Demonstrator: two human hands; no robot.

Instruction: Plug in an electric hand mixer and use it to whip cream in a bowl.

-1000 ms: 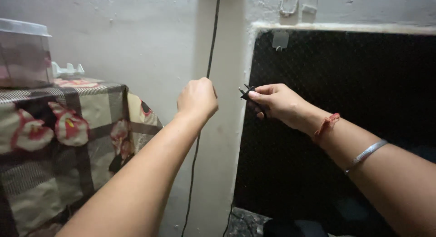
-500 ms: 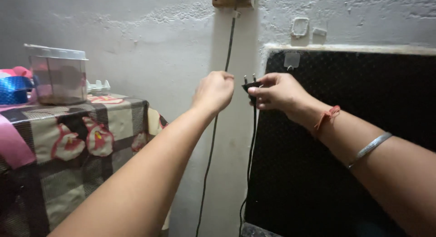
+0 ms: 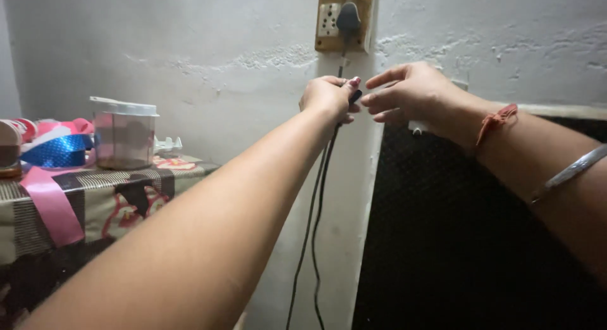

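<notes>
- Left hand point(image 3: 327, 97) raised to the wall just under the socket board point(image 3: 342, 20), fingers closed around a dark cord point(image 3: 316, 197), pinching it high up, seemingly to keep it steady and off the wall.
- Right hand point(image 3: 411, 94) just beside the left, fingers loosely spread and holding nothing, tips almost touching the small dark piece at the left hand's fingertips; probably poised to take it over.
- Dark plug point(image 3: 348, 18) already seated in the socket board, right above both hands; cord dropping from it through the left hand's grip and hanging down the wall in two strands.
- Off to the left, well apart: patterned tabletop point(image 3: 95, 191) carrying a clear lidded container point(image 3: 124, 132), with blue and pink ribbons point(image 3: 54, 149) beside it.
- To the right, a black mesh panel point(image 3: 468, 241) below the right forearm.
- Nothing between the hands and the socket board; only the seated plug takes up one outlet.
</notes>
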